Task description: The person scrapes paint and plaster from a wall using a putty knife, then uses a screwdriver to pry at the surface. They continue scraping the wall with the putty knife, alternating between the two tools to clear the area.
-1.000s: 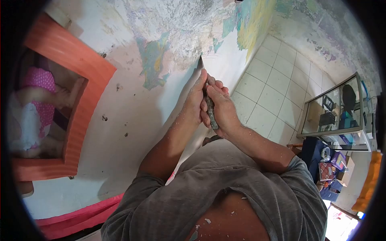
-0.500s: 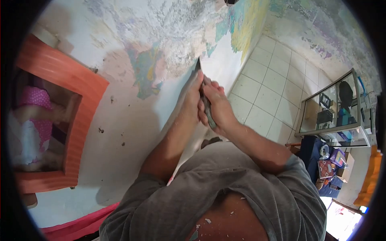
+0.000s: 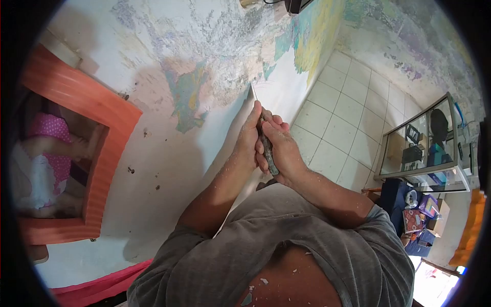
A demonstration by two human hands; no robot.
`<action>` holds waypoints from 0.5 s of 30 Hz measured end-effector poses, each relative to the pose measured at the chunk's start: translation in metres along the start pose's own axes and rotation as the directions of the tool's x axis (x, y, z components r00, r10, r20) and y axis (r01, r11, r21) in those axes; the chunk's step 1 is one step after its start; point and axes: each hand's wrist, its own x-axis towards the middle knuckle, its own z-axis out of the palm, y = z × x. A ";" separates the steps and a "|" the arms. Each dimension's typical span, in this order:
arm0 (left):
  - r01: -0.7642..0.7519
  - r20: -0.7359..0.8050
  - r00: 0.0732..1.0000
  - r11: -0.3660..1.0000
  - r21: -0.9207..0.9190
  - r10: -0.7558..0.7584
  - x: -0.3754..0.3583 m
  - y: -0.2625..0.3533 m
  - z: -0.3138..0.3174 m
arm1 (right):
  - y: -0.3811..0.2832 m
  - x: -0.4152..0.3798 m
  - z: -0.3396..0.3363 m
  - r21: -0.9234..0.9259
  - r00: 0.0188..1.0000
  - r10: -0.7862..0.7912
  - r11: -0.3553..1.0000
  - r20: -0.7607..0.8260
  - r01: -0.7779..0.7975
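Far left: orange frame [image 3: 110, 169] on the pale wall [image 3: 169, 158], a pink polka-dot garment pictured inside it. Below it, a pink cloth [image 3: 115, 279]. Right of the frame, small dark holes, then a green-and-yellow patch [image 3: 185, 100] of exposed paint, bordering a rough grey area above.

Centre: left hand [image 3: 248, 135], fingers closed round a scraper [image 3: 269, 156], thumb laid up toward the blade. Blade points away from the body, its end at the wall by the lower edge of the rough area; whether it touches, cannot tell. Right hand [image 3: 284, 149] beside it, fingers curled in against the left hand and the same handle; handle's butt juts out below. Pale flecks on both forearms.

Right: white tiled floor [image 3: 348, 123], glass-sided cabinet [image 3: 417, 171], assorted boxes on dark blue cloth [image 3: 390, 199]; orange cloth [image 3: 468, 230] at the far edge.
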 end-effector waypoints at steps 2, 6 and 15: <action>-0.015 -0.014 1.000 1.000 0.019 0.016 0.006 0.005 0.001 | -0.001 0.008 -0.003 -0.003 0.999 0.036 0.999 -0.019 -0.036; 0.104 -0.078 0.992 0.988 0.117 -0.095 0.024 0.010 0.012 | -0.011 0.020 -0.013 -0.013 0.999 -0.027 1.000 -0.025 0.026; 0.163 -0.073 0.985 0.973 0.163 -0.153 0.055 0.005 0.021 | -0.027 0.043 -0.030 0.048 0.996 -0.022 0.998 -0.089 0.026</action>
